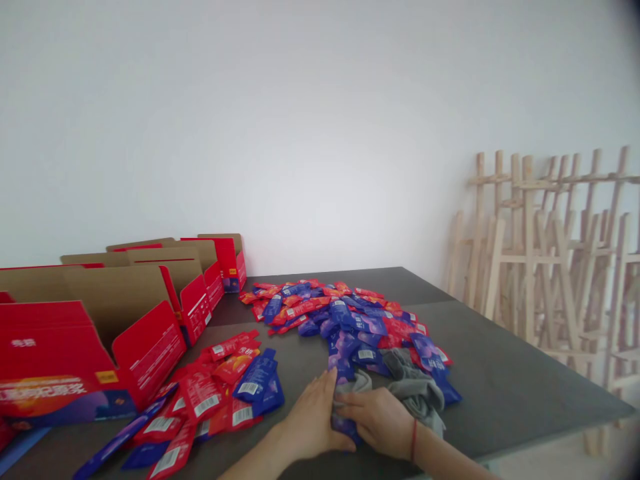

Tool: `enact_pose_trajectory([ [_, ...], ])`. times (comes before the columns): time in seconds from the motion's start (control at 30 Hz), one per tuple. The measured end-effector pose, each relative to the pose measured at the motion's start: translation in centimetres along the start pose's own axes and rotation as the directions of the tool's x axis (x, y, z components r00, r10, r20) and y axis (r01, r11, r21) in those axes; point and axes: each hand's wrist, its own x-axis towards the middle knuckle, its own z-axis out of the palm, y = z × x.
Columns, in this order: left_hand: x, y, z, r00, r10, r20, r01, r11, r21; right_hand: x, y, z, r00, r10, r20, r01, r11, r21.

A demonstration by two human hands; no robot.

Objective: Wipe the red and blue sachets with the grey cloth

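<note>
My left hand (313, 417) rests at the near side of the table, its thumb and fingers around the left edge of a purple-blue pouch (347, 428). Over that pouch, my right hand (377, 420) is closed on a grey cloth (420, 393), part of which shows between the two hands. The rest of the cloth lies bunched beyond and right of my right hand. My hands partly hide the pouch. Just beyond them spreads a large heap of red and blue pouches (360, 323). A smaller pile of pouches (200, 393) lies to the left.
Open red cardboard boxes (47, 340) stand in a row along the left, with flaps raised. The dark table (505, 373) has its right edge running diagonally. Wooden easels (530, 260) lean together beyond that edge, and a white wall (320, 133) stands behind.
</note>
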Motion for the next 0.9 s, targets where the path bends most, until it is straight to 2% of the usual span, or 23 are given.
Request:
enact_pose_trajectory([
  [0.13,1.2,-1.9,-0.3,0.993,0.118,0.02,-0.116,0.992,-0.052,1.4,0.7,-0.3,0.991,0.104,-0.081,-0.099,0.992,0.075],
  [0.2,1.3,-2.5,-0.2,0.988,0.154,0.005,-0.153,0.986,-0.066,0.8,0.7,-0.3,0.995,0.058,-0.079,-0.048,0.992,0.121],
  [0.33,1.3,-2.9,0.0,0.981,0.192,-0.018,-0.192,0.98,-0.049,-1.7,0.4,-0.5,0.993,-0.117,-0.01,0.117,0.981,0.156],
  [0.4,1.4,-2.8,-0.1,0.979,0.201,-0.013,-0.201,0.979,-0.04,-2.4,0.5,-0.7,0.991,-0.132,-0.001,0.131,0.98,0.152],
  [0.47,1.5,-2.7,-0.4,0.974,0.226,-0.002,-0.226,0.973,-0.046,-2.1,1.0,-1.0,0.996,-0.091,-0.011,0.092,0.986,0.141],
  [0.53,1.6,-2.5,-0.7,0.969,0.248,0.018,-0.246,0.967,-0.058,-0.9,1.8,-1.2,0.999,0.007,-0.04,-0.002,0.994,0.108],
  [0.6,1.6,-2.5,-1.1,0.966,0.254,0.044,-0.251,0.966,-0.069,0.6,2.6,-1.3,0.992,0.106,-0.076,-0.1,0.992,0.075],
  [0.67,1.4,-2.6,-1.4,0.966,0.251,0.055,-0.247,0.966,-0.077,1.5,3.2,-1.3,0.984,0.154,-0.095,-0.148,0.987,0.063],
  [0.73,1.2,-2.7,-1.6,0.964,0.259,0.059,-0.254,0.964,-0.082,1.4,3.1,-1.2,0.988,0.13,-0.081,-0.123,0.989,0.08],
  [0.9,1.0,-3.0,-1.9,0.957,0.283,0.066,-0.278,0.958,-0.073,-2.0,0.9,-1.2,0.997,-0.055,-0.056,0.066,0.97,0.234],
])
